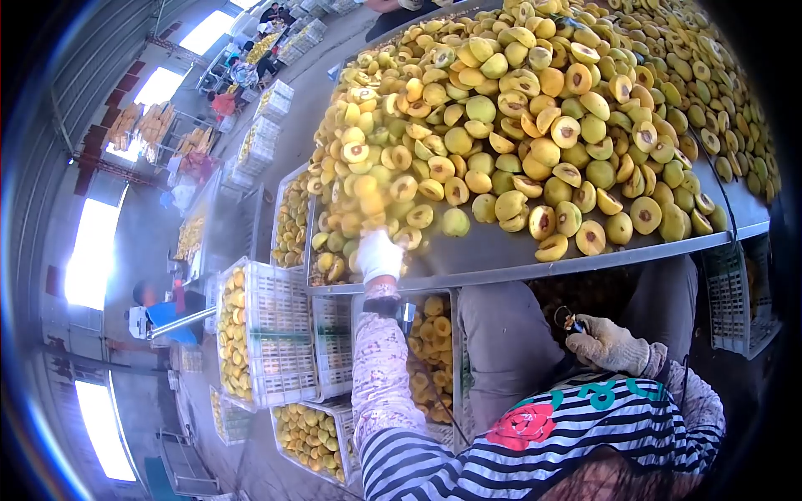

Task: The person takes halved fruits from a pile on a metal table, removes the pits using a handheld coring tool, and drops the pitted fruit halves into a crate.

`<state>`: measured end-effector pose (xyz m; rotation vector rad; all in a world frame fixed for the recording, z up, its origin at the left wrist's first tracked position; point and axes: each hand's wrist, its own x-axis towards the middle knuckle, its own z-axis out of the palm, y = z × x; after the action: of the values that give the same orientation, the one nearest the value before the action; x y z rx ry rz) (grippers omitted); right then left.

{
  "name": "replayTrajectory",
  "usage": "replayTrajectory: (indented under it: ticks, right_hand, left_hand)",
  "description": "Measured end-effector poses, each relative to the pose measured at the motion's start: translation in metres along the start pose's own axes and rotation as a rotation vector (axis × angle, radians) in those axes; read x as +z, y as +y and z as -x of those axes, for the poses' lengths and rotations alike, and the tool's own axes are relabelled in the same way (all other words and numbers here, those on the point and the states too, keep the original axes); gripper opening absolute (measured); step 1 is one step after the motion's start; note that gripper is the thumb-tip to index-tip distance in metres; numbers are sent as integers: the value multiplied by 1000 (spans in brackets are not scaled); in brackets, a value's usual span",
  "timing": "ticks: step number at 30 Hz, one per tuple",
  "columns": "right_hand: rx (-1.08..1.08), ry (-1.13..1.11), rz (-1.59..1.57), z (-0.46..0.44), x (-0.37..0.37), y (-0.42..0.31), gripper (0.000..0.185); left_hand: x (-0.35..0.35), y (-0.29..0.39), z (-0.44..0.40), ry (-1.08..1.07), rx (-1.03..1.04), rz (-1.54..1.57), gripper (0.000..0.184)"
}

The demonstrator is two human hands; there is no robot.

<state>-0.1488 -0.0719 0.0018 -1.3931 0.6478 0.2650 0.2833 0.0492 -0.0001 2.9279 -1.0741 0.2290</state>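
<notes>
Halved yellow peaches (543, 150) lie heaped on a metal table (468, 271); several show reddish pits or pit hollows. My left hand (378, 255), in a white glove, is at the heap's near left edge. Its fingers are smeared by motion, and blurred yellow fruit (368, 196) shows just beyond them, so I cannot tell whether it grips any. My right hand (608, 344), in a knitted glove, rests low near my lap. Its fingers are closed round a pitting tool (572, 323) with a dark handle and a thin metal loop.
White plastic crates (276, 334) of peaches stand left of the table. Another peach-filled crate (433, 334) sits below the table edge, and a greenish crate (735, 309) is at right. A person in blue (173, 317) and other people are farther off at left.
</notes>
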Motion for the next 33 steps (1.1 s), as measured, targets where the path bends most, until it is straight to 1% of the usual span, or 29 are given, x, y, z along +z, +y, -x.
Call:
replayTrajectory:
  ticks: [1, 2, 4, 7, 9, 10, 11, 12, 14, 15, 16, 17, 18, 20, 23, 26, 27, 30, 31, 33]
  right_hand:
    - [30, 45, 129, 0, 1, -4, 31]
    - [16, 48, 138, 0, 2, -6, 31]
    - [-3, 46, 154, 2, 3, -6, 32]
    - [-168, 44, 213, 0, 7, -12, 31]
    - [-250, 42, 258, 0, 8, -22, 29]
    - [-297, 31, 256, 1, 9, -28, 31]
    - [-306, 13, 223, -1, 10, -35, 32]
    - [-312, -2, 195, -2, 12, -41, 34]
    - [-345, 49, 166, -4, 19, -44, 39]
    - [-348, 28, 85, -3, 22, -46, 42]
    - [-215, 14, 43, -1, 23, -49, 45]
    - [-146, 23, 40, -3, 19, -43, 46]
    - [-78, 30, 39, -7, 17, -33, 47]
    - [-76, 67, 83, -7, 12, -19, 49]
    - [-60, 118, 99, -2, 12, -11, 50]
    - [-285, 306, 82, -9, 17, -2, 48]
    - [-187, 265, 74, -14, 12, 0, 54]
    - [-364, 307, 62, -26, 11, 18, 60]
    - [-362, 305, 86, -29, 8, 21, 63]
    - [-327, 256, 151, -29, -1, 21, 61]
  left_hand:
    - [1, 8, -2, -45, 18, 20, 54]
    - [0, 14, -1, -124, 46, 22, 50]
    - [2, 23, 7, -80, 123, 2, 47]
    - [18, 17, 14, -91, 111, 231, 44]
    - [27, 21, 32, 9, 180, 759, 42]
    - [17, 38, 43, 51, 220, 1027, 42]
    - [6, 54, 60, -34, 143, 1157, 42]
    - [0, 69, 77, -134, 158, 1259, 43]
    - [-27, 116, 121, -362, 16, 1705, 36]
    - [-21, 132, 140, -455, -15, 1917, 33]
    - [-16, 148, 155, -552, -54, 2126, 30]
    - [-15, 163, 165, -661, 29, 2329, 25]
    - [-35, 175, 176, -766, -204, 2433, 25]
    - [-30, 177, 178, -901, -336, 2534, 10]
    - [-10, 188, 181, -720, -460, 2333, 20]
    - [-17, 209, 184, -647, -387, 2254, 24]
    - [-26, 217, 185, -617, -480, 2261, 30]
    - [-26, 225, 187, -571, -491, 2201, 33]
    - [-26, 227, 188, -537, -464, 2180, 30]
    - [-21, 228, 188, -521, -415, 2098, 28]
